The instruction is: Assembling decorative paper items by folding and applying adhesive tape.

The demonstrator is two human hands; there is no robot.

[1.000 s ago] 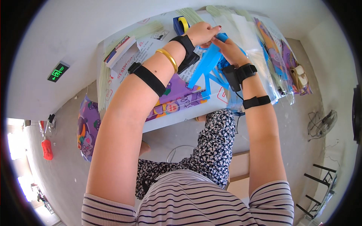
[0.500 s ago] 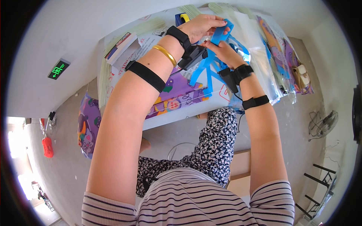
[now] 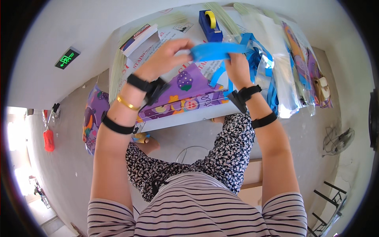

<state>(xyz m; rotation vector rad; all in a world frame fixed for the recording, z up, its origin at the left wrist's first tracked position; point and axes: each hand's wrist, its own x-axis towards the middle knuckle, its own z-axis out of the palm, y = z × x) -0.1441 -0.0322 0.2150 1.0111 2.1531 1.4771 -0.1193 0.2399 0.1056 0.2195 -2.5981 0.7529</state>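
Observation:
A flat blue ribbon [image 3: 211, 51] is stretched between my two hands above the table. My left hand [image 3: 169, 57] pinches its left end between thumb and fingers. Under its other part, my right hand [image 3: 238, 69] grips the ribbon with closed fingers; the exact grip is partly hidden. To the right lies a tangle of more blue ribbon [image 3: 257, 59]. Below the stretched ribbon, a purple printed sheet [image 3: 189, 82] with cartoon fruit lies near the table's front edge. Beyond my hands stands a blue tape dispenser [image 3: 211, 32] with a yellow roll.
An open white carton [image 3: 141, 40] sits at the table's left. Bundles of thin pale strips [image 3: 223, 20] and clear plastic bags [image 3: 281, 73] lie toward the back and right. A purple printed bag [image 3: 90, 122] hangs at the left; a fan [image 3: 338, 141] stands on the right floor.
My left hand has moved left and nearer, drawing the blue ribbon out flat between both hands. My right hand is slightly lower. The tape dispenser now shows fully.

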